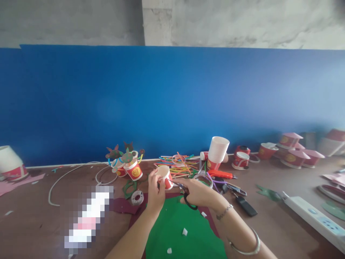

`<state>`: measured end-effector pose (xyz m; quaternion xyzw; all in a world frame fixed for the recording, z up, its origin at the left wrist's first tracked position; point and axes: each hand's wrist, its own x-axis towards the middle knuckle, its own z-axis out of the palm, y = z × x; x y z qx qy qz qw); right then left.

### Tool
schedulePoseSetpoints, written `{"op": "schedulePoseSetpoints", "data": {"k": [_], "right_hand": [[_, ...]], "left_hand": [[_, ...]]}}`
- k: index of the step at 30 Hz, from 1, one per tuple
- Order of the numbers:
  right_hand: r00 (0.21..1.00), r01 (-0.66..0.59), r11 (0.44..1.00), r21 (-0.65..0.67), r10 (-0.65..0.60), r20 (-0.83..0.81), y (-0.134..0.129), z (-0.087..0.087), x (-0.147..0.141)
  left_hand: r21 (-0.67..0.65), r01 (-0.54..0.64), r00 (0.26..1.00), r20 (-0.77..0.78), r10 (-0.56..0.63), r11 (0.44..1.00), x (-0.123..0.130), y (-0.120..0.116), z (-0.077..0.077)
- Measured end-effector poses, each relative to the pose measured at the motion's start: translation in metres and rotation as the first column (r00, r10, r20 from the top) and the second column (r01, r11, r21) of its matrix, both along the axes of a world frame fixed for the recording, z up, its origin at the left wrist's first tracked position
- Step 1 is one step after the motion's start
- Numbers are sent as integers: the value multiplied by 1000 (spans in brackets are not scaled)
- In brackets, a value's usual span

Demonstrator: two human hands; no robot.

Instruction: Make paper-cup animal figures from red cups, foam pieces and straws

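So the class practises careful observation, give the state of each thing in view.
Left hand: gripping red paper cup.
Red paper cup: held tilted.
Right hand: holding black-handled scissors, blades at the cup.
Green sheet: flat, white scraps on it.
Stack of white cups: tilted.

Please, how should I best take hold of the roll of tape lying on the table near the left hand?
Pinch the roll of tape across its outer edge, coming from above: it lies flat with its round hole upward, so thumb and finger can close on the rim. The left hand is nearest, but it holds a red paper cup.
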<state>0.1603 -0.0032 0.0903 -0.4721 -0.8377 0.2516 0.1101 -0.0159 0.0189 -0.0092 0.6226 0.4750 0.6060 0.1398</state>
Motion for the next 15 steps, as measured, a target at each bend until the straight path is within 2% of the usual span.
{"op": "schedulePoseSetpoints", "data": {"k": [15], "right_hand": [[1000, 8, 1000, 5, -8, 5, 0, 0, -4]], "left_hand": [[-16, 20, 999, 39, -19, 1000, -2, 7, -4]]}}
